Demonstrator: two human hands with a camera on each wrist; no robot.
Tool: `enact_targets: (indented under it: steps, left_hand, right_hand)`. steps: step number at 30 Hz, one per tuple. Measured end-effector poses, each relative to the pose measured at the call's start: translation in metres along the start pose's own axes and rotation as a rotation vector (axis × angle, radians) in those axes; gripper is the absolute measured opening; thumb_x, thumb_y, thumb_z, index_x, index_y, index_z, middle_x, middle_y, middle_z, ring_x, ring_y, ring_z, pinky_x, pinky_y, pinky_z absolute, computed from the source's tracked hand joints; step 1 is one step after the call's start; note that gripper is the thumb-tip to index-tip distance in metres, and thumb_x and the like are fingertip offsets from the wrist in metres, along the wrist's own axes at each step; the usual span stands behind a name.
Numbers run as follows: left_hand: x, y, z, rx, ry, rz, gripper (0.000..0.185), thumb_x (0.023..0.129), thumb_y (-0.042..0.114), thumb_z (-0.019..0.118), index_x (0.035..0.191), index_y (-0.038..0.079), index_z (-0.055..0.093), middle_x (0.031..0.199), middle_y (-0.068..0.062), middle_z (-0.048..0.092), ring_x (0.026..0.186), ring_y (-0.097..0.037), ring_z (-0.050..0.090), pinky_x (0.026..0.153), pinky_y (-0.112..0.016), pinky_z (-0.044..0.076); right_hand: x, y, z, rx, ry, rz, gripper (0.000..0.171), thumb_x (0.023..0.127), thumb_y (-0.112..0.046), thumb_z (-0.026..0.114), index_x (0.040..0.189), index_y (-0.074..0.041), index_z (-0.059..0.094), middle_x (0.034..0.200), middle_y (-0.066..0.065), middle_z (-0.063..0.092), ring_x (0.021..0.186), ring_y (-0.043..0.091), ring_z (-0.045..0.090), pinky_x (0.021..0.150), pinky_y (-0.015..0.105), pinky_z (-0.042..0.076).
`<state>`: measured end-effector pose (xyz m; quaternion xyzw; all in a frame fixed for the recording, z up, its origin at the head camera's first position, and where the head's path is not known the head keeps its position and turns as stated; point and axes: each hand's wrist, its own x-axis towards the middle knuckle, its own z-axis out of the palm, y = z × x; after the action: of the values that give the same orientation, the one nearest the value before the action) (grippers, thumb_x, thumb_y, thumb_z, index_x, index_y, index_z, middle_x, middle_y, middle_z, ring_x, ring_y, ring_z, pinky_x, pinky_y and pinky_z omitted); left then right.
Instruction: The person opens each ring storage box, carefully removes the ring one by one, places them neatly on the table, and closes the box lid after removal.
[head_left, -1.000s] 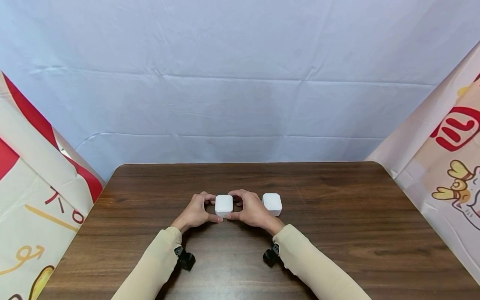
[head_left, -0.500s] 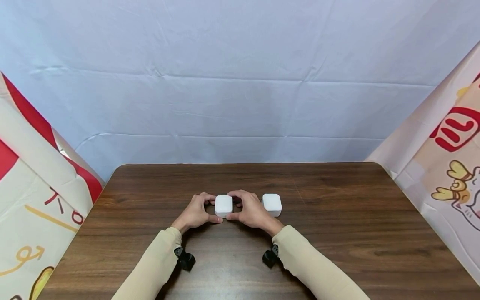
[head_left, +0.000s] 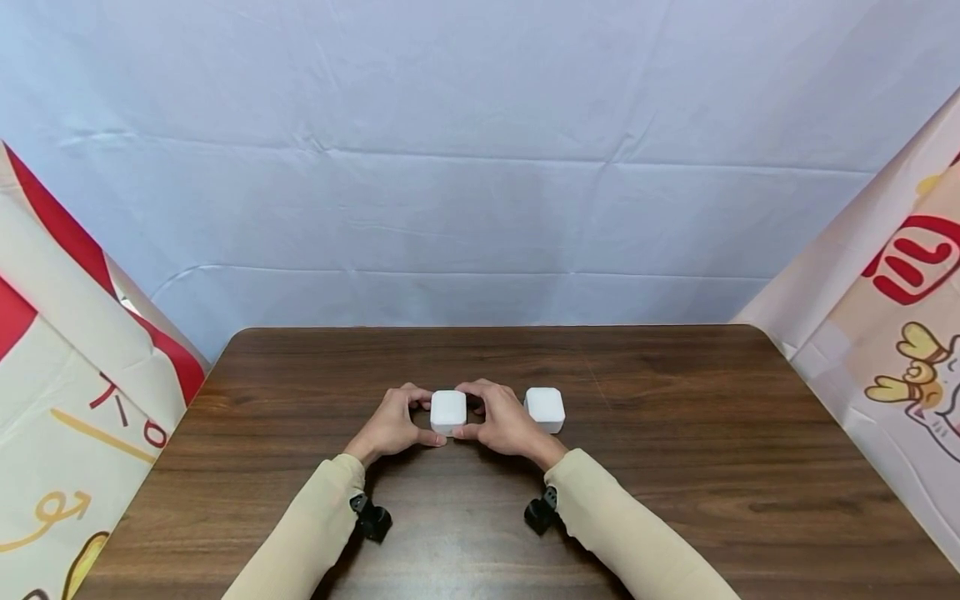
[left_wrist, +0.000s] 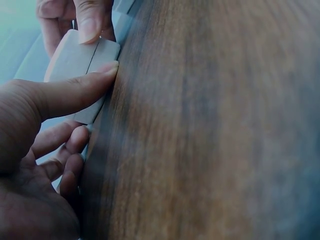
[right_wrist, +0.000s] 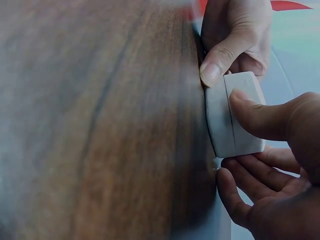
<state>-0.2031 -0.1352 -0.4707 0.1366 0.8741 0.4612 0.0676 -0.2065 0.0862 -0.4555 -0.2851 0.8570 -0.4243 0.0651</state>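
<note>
Hands are gripping one white box (head_left: 447, 411) on the bench (head_left: 675, 467): left hand (head_left: 390, 427) and right hand (head_left: 506, 423) pinching its sides; another white box (head_left: 544, 409) is sitting just beside.

Head view: looks forward and down from above the person's seat, taking in the whole wooden table (head_left: 675, 467) and the pale backdrop sheet (head_left: 480, 167) behind it.
Left wrist view: sits very close, low along the tabletop, facing the left hand (left_wrist: 35, 150) and the white box (left_wrist: 80, 65).
Right wrist view: equally close, facing the right hand (right_wrist: 270, 165); its tilt seems near sideways.
Shared: all three show the white box (head_left: 447, 411) and both thumbs.
</note>
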Motion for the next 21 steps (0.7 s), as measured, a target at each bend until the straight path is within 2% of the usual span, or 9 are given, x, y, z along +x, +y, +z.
enact_targets:
  steps: [11, 21]
  left_hand:
    - [0.0009, -0.0007, -0.0003, -0.018, -0.005, 0.039, 0.050, 0.067, 0.010, 0.096, 0.111, 0.002, 0.074, 0.099, -0.004, 0.062, 0.094, -0.023, 0.055, 0.087, -0.044, 0.045]
    - [0.0004, 0.0007, -0.0002, -0.012, -0.004, 0.031, 0.049, 0.067, 0.009, 0.096, 0.110, 0.002, 0.074, 0.099, -0.003, 0.062, 0.094, -0.023, 0.055, 0.087, -0.042, 0.045]
  right_hand:
    - [0.0027, -0.0011, -0.0028, 0.037, -0.024, 0.026, 0.050, 0.085, -0.009, 0.084, 0.130, -0.002, 0.064, 0.118, 0.011, 0.064, 0.101, 0.024, 0.066, 0.084, 0.038, 0.056]
    - [0.0069, -0.0021, -0.0073, 0.089, -0.061, 0.067, 0.051, 0.084, -0.009, 0.085, 0.129, 0.001, 0.064, 0.116, 0.012, 0.067, 0.100, 0.023, 0.068, 0.083, 0.037, 0.056]
